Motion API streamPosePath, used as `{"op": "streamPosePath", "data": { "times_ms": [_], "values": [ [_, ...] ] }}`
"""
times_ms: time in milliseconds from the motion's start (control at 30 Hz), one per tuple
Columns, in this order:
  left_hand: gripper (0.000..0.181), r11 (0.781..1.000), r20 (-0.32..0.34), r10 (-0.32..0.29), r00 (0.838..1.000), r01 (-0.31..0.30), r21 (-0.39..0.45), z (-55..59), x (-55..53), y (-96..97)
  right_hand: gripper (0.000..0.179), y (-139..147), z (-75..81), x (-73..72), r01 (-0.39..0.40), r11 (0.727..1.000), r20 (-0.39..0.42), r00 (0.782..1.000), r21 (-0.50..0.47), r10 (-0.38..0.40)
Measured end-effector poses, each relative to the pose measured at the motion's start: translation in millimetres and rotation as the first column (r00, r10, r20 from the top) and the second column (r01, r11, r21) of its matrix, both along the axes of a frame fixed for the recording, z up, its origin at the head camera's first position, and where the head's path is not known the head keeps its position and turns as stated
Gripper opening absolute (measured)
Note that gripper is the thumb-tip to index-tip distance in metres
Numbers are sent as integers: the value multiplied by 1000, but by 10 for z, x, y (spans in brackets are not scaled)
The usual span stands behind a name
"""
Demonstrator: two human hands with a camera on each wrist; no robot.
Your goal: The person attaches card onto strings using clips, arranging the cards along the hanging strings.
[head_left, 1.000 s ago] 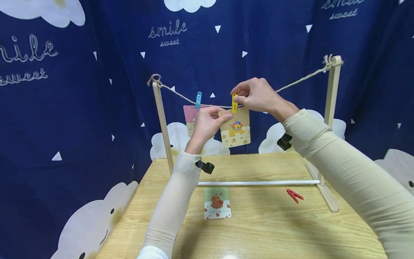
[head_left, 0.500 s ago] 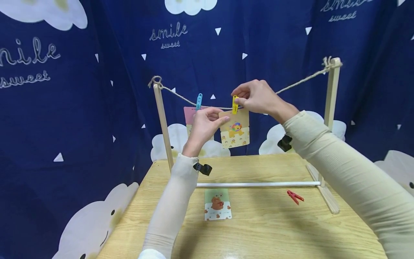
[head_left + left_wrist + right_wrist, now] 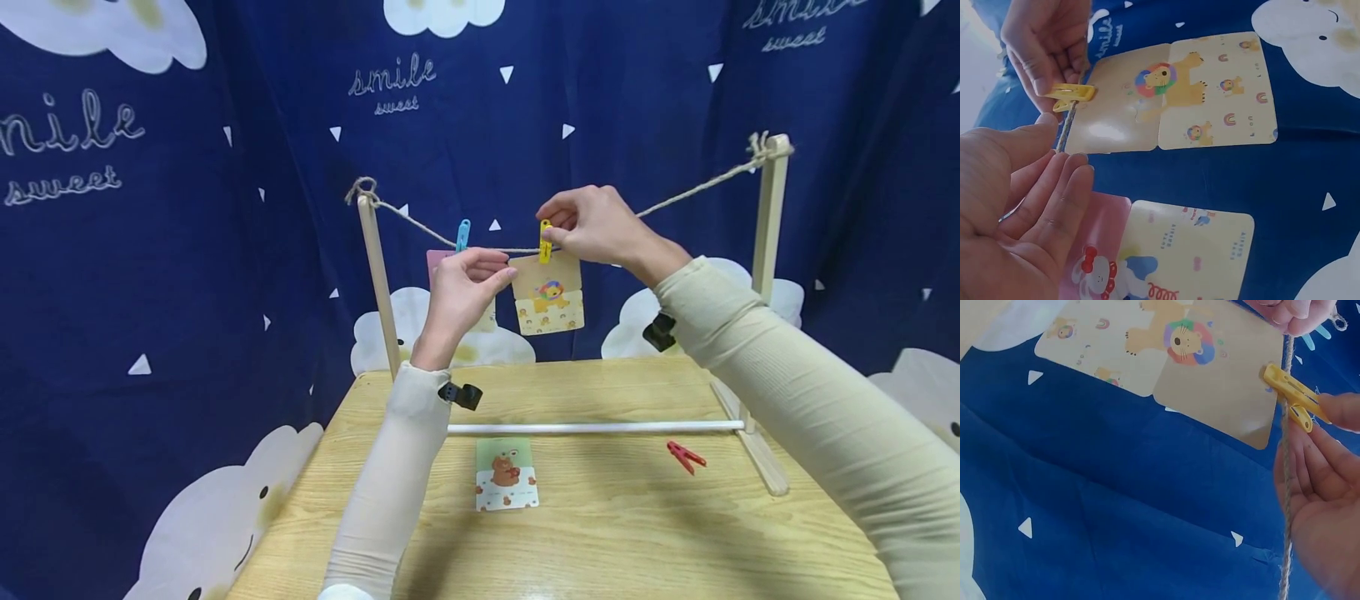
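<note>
A card with a lion picture point(image 3: 548, 293) hangs from the twine point(image 3: 697, 185), with a yellow clothespin point(image 3: 545, 242) clamped at its top edge. My right hand point(image 3: 600, 223) pinches that clothespin between thumb and fingers. Just left of the card is my left hand point(image 3: 465, 292), thumb and fingers apart, off the card. The left wrist view shows its fingertips beside the twine. Behind this hand a pink card point(image 3: 1100, 250) hangs from a light blue clothespin point(image 3: 462, 235); in the head view the hand mostly covers it.
On the wooden table point(image 3: 600, 533) lie a green and white bear card point(image 3: 507, 475) and a red clothespin point(image 3: 686, 457). Two wooden posts point(image 3: 770, 217) hold up the twine, with a white rod point(image 3: 600, 427) low between them. A dark blue curtain point(image 3: 637, 100) hangs behind.
My left hand has let go of the lion card's upper left corner and moved slightly left. My right hand stays at the yellow clothespin.
</note>
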State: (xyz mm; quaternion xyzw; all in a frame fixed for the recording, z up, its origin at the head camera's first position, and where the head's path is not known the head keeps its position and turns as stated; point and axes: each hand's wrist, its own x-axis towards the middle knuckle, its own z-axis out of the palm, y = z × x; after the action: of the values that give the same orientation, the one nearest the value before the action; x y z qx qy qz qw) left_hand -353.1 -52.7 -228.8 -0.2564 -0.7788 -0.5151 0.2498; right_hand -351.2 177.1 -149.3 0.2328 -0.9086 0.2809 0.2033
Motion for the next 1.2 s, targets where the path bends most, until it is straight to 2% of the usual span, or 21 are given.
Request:
{"op": "streamPosePath", "data": {
  "times_ms": [433,700,900,1033,1200],
  "values": [
    [24,999,29,10,1000,-8,-38,-117,-11,-13,35,-22,0,-12,9,999,-65,998,35,-6],
    [20,997,31,-16,999,19,-75,-217,12,-18,35,-6,4,41,5,1000,-122,993,27,-2],
    [20,992,54,-56,997,62,-115,-329,13,-11,32,26,-62,125,1,1000,-224,975,0,-1],
    [25,986,85,-92,992,103,-134,-434,17,0,29,60,-165,201,6,999,-276,961,-34,-15],
    [30,984,103,-83,991,98,-147,-560,5,-10,26,102,-345,294,1,998,-357,934,-70,-26]
  ]
}}
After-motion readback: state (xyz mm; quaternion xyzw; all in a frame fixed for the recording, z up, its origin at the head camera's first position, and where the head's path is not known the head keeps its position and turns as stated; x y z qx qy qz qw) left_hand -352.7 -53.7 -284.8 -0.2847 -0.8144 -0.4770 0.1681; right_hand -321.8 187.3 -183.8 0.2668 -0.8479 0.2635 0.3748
